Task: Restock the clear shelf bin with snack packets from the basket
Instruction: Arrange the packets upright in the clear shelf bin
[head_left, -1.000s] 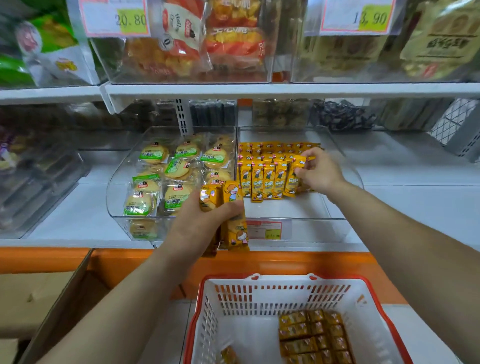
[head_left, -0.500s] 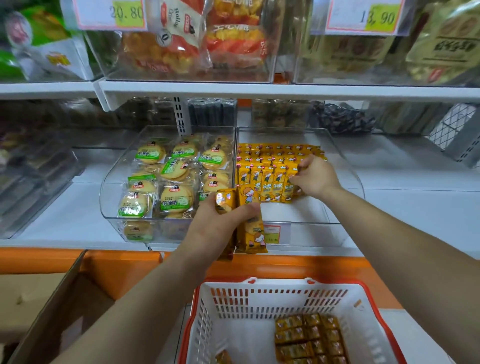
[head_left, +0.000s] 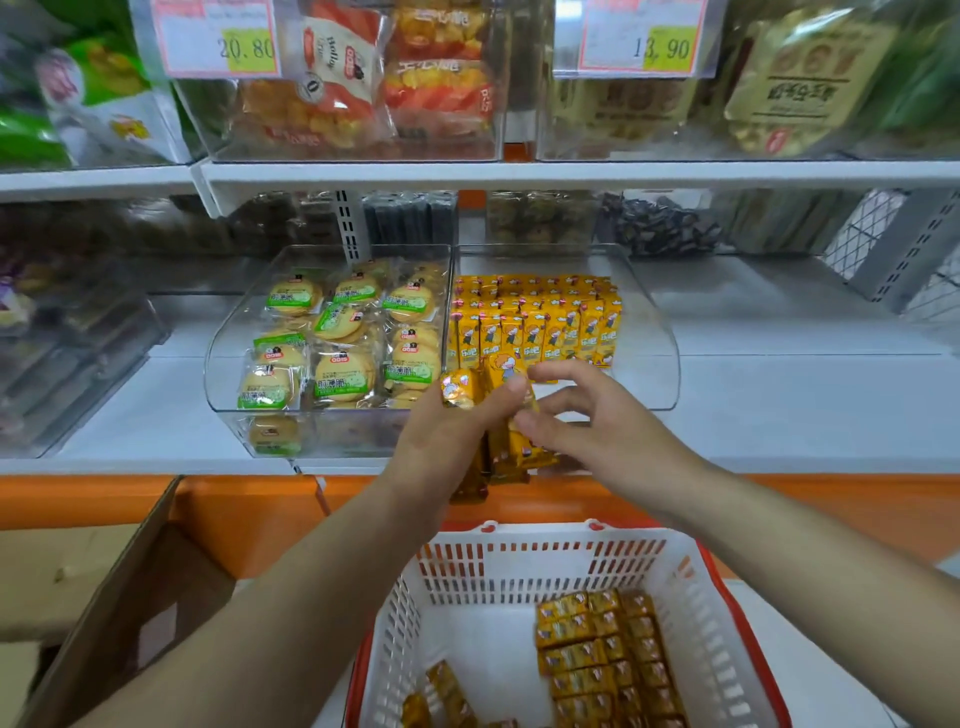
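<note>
Two clear bins sit side by side on the shelf (head_left: 779, 415). The left bin (head_left: 228, 353) holds about a dozen round biscuit packs (head_left: 343, 374); the right bin (head_left: 649, 332) holds yellow snack packets (head_left: 535, 332) in roughly four rows, about seven in the front one. The left hand (head_left: 441, 447) grips at least three more. One basket (head_left: 519, 564) carries a stack too dense to count by its right wall. Two price tags (head_left: 223, 39) hang above.

Biscuit packs (head_left: 343, 332), cardboard box (head_left: 104, 597)
</note>
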